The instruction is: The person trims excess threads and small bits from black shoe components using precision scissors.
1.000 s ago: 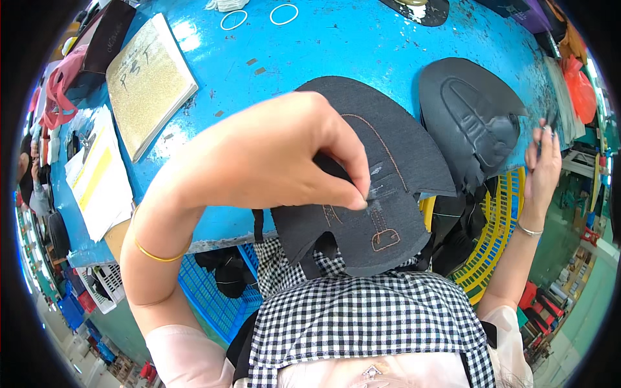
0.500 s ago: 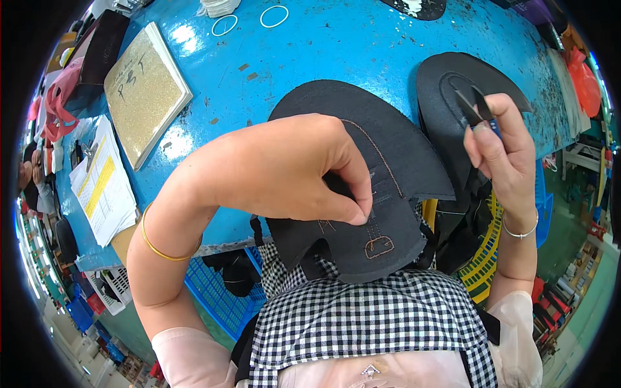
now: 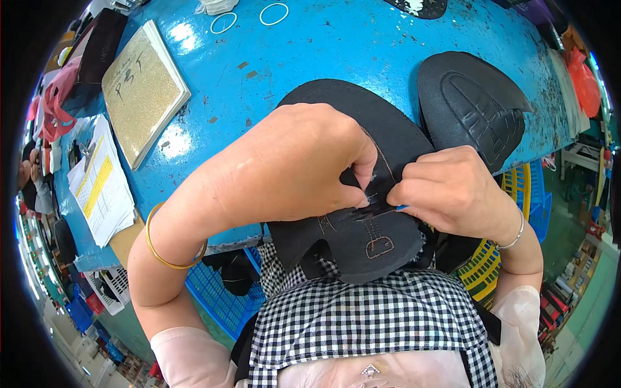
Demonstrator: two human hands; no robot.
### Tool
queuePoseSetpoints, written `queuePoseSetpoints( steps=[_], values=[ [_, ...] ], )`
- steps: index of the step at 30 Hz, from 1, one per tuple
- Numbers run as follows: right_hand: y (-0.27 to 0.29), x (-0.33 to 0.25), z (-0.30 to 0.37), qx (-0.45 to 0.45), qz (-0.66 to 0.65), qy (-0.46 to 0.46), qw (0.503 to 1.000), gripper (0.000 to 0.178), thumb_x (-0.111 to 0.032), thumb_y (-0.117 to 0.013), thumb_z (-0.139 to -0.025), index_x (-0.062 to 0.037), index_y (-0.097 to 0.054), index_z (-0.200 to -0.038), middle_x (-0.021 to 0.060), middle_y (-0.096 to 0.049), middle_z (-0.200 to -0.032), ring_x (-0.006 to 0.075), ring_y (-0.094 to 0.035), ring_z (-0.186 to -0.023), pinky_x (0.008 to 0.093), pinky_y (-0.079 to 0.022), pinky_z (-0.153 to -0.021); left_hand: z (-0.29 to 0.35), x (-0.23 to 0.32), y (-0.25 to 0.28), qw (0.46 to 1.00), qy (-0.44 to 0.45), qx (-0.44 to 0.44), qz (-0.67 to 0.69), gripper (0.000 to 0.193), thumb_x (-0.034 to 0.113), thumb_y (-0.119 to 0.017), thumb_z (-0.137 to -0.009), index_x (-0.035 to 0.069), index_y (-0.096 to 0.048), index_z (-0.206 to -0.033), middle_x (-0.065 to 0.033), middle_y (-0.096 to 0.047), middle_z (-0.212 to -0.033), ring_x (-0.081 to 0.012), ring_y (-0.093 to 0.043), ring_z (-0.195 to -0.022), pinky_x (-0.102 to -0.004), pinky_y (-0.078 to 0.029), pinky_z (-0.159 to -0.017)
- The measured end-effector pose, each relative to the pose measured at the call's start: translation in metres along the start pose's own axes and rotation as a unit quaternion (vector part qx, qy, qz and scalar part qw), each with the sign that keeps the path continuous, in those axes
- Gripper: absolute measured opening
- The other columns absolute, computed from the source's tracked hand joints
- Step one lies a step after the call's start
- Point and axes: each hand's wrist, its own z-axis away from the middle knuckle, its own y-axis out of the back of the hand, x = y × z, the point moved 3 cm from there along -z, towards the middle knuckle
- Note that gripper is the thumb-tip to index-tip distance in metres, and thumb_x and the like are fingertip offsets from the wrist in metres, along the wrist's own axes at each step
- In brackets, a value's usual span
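Note:
A black shoe upper point(image 3: 336, 94) with brown stitching lies over the table's near edge, its lower end against my checked apron. Above it my left hand point(image 3: 304, 161) bends in from the left, thumb and fingertips closed in a pinch at the stitched middle. Loose thread ends show by those fingertips; what they grip is too small to make out. My right hand point(image 3: 453, 184) is closed around small thread snips point(image 3: 381, 207), mostly hidden by the fingers. The dark blades, blurred, point left to just below my left fingertips, and a bit of blue handle shows.
More black shoe uppers point(image 3: 446, 81) lie stacked at the right. On the left are a gold notebook point(image 3: 145, 90), clipped papers point(image 3: 100, 184) and a dark box point(image 3: 103, 52). Two white rings point(image 3: 274, 14) lie at the back. Below the edge stand blue point(image 3: 217, 297) and yellow baskets point(image 3: 482, 265).
My right hand has come down and left from above the stacked uppers, bringing the snips to the stitching beside my left fingertips. The left hand has shifted only slightly.

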Motion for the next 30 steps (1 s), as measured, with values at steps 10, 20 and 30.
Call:
queuePoseSetpoints(
  steps=[10, 20, 30],
  values=[
    [0.002, 0.011, -0.004, 0.027, -0.048, 0.001, 0.999, 0.017, -0.014, -0.070, -0.076, -0.0112, -0.054, -0.083, 0.0037, -0.053, -0.063, 0.0242, -0.058, -0.059, 0.0362, -0.044, -0.049, 0.006, -0.007, 0.013, 0.997, 0.017, 0.031, -0.073, 0.013, 0.017, -0.074, -0.073, 0.007, -0.067, -0.080, -0.0123, -0.057, -0.060, -0.0293, -0.056, -0.056, -0.0366, -0.042, -0.052],
    [0.003, 0.004, -0.015, 0.070, 0.115, -0.022, 0.991, 0.016, -0.022, -0.065, -0.083, -0.0113, -0.054, -0.087, 0.0037, -0.055, -0.065, 0.0232, -0.060, -0.061, 0.0358, -0.045, -0.050, 0.005, -0.004, 0.016, 0.996, 0.017, 0.010, -0.086, 0.009, 0.013, -0.068, -0.078, 0.006, -0.066, -0.084, -0.0143, -0.056, -0.061, -0.0293, -0.056, -0.057, -0.0381, -0.042, -0.054],
    [0.005, 0.011, -0.028, 0.053, 0.048, -0.087, 0.994, 0.024, -0.033, -0.066, -0.086, -0.0106, -0.058, -0.084, 0.0069, -0.063, -0.067, 0.0278, -0.061, -0.060, 0.0372, -0.044, -0.051, 0.010, -0.010, 0.015, 0.998, 0.003, -0.004, -0.055, 0.010, 0.009, -0.063, -0.082, 0.006, -0.059, -0.090, -0.0136, -0.055, -0.064, -0.0280, -0.052, -0.057, -0.0357, -0.039, -0.053]
  ],
)
